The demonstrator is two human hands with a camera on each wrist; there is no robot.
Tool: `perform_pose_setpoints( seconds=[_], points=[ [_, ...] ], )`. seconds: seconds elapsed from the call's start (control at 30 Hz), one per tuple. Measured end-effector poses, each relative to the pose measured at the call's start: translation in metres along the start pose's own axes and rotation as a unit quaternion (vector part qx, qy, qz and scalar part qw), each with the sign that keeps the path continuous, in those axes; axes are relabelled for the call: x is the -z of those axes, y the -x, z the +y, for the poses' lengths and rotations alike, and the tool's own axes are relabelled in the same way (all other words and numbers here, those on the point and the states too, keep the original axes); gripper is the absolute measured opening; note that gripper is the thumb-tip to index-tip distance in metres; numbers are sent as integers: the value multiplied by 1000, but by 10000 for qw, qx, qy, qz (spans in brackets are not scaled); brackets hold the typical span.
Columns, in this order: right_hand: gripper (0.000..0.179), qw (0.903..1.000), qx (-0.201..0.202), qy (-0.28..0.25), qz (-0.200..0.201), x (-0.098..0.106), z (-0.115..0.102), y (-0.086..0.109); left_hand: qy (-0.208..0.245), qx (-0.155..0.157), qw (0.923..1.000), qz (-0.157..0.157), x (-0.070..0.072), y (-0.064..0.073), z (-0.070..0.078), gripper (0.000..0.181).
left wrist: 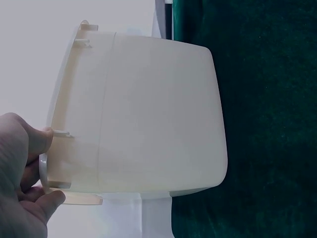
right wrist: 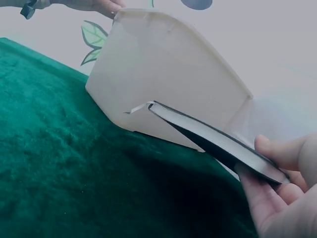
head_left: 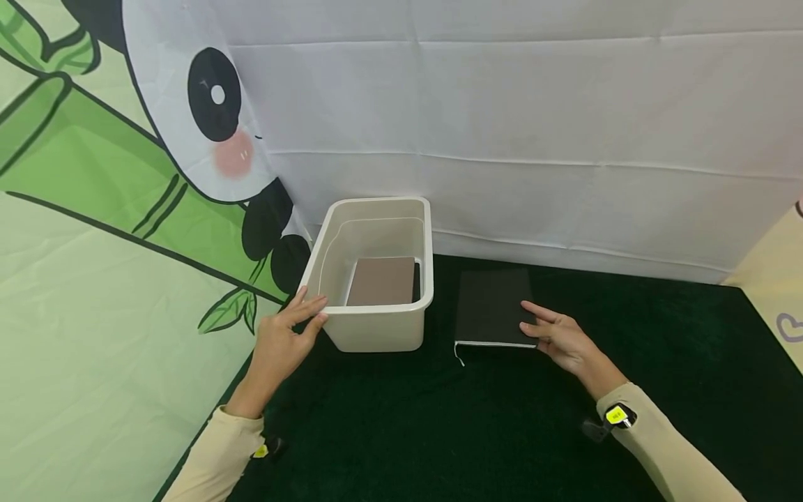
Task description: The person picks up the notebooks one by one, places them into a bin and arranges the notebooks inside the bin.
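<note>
A black hardcover notebook [head_left: 492,305] with a white ribbon bookmark is pinched along its right side by my right hand [head_left: 561,340]. The right wrist view shows the notebook [right wrist: 213,139] raised off the cloth, thumb on top and fingers beneath. My left hand [head_left: 288,341] grips the near left corner of the rim of a cream plastic bin [head_left: 376,331]. In the left wrist view, thumb and fingers curl round the rim of the bin [left wrist: 158,114]. Inside the bin lies a brown-covered book [head_left: 381,281], with a dark edge showing at its right.
Dark green cloth [head_left: 401,425] covers the table under the bin. A white hanging sheet [head_left: 533,125] rises behind it. On the left is a printed backdrop [head_left: 113,279] with a panda and bamboo, close beside the bin and my left arm.
</note>
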State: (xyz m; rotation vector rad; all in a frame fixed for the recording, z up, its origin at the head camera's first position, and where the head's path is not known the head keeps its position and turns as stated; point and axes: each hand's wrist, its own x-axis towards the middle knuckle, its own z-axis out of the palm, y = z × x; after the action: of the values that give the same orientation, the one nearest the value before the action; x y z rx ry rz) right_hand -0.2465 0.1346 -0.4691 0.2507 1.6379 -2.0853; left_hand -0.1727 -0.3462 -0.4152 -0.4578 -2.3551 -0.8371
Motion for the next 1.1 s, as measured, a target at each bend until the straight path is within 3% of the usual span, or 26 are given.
perform_pose_setpoints(
  seconds=[0.27, 0.7, 1.1],
  points=[
    [66, 9984, 242, -465, -205, 4, -19, 16, -22, -19, 10000, -25, 1, -1, 4, 33],
    [73, 9983, 527, -32, -237, -6, -62, 36, -182, -60, 9998, -81, -1, -3, 5, 32],
    [69, 9939, 920, 137, -587, -18, -98, 42, -268, 49, 9996, -103, -4, -4, 9, 32]
  ],
)
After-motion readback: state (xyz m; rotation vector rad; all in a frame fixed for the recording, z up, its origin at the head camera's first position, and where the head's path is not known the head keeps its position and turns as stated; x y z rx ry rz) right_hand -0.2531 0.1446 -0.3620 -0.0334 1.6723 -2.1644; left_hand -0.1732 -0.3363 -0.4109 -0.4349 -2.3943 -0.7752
